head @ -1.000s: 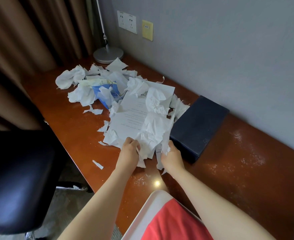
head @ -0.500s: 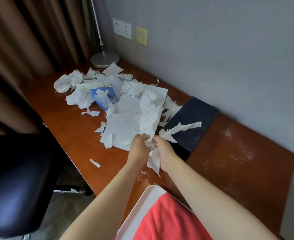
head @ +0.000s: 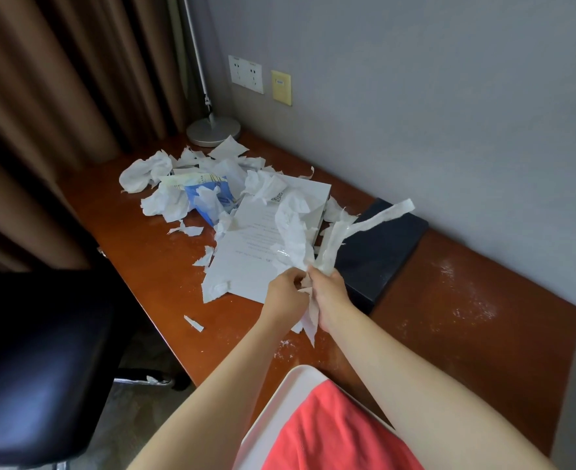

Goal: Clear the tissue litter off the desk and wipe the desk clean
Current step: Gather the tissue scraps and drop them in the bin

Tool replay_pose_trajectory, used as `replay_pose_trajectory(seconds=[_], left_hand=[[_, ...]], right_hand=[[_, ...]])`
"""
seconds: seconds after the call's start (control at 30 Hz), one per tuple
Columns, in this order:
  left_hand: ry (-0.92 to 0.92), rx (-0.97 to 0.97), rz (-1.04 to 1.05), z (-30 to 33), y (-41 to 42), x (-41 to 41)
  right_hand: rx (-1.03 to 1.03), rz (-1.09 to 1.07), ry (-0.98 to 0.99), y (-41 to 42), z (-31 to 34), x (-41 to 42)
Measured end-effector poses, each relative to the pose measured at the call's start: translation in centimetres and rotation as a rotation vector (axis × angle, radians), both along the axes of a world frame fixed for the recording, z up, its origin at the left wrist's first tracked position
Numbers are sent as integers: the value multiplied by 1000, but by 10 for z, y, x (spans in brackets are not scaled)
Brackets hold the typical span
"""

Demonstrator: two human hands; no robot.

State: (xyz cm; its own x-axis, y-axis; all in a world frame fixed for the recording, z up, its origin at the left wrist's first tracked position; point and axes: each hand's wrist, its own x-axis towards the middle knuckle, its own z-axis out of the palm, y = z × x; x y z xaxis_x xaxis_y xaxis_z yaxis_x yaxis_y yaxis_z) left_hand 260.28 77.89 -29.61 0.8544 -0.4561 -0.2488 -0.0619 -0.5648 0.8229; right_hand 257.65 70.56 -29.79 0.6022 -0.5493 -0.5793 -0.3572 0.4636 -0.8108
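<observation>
The wooden desk (head: pixel 151 245) runs along the grey wall, and everything here is placed against it: a black chair (head: pixel 32 361) stands off its near-left edge, and brown curtains (head: pixel 59 79) hang beyond its far-left end. On the desk against the wall lies a dark flat box (head: pixel 384 252), with white dusty specks on the bare wood to its right. A printed white sheet of paper (head: pixel 245 252) lies in the middle of the desk, touching the box's left side. At the desk's near edge sits a white tray (head: pixel 279 401) holding a red cloth (head: pixel 340 435). In the desk's far corner stands a silver lamp base (head: pixel 213 130). The tissue litter (head: pixel 164 201) spreads over the far-left part of the desk — crumpled wads and torn scraps around a blue tissue pack (head: pixel 208 198), some lapping onto the paper. Both hands meet just above the desk's middle, over the paper's near corner: the left hand (head: pixel 286 293) has its fingers curled round a bunch of torn tissue strips (head: pixel 300 239), and the right hand (head: pixel 329 290) grips the same bunch, one long strip flaring out over the box — other ends dangle below the wrists. A single small scrap (head: pixel 193 323) lies alone near the desk's front edge.
</observation>
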Motion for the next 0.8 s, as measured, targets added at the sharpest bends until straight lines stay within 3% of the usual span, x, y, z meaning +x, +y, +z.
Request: replay_pose_trajectory(seconds=[0.1,0.4,0.8], left_hand=[[42,-99,108,4,6,4],[9,-36,220,0,16,19],[607,-448,223,35,-12,-6]], right_hand=[[-102,-9,21,-7,0,0],[-258,30,48,-28,14,-11],[-218,253,17,-22,37,-10]])
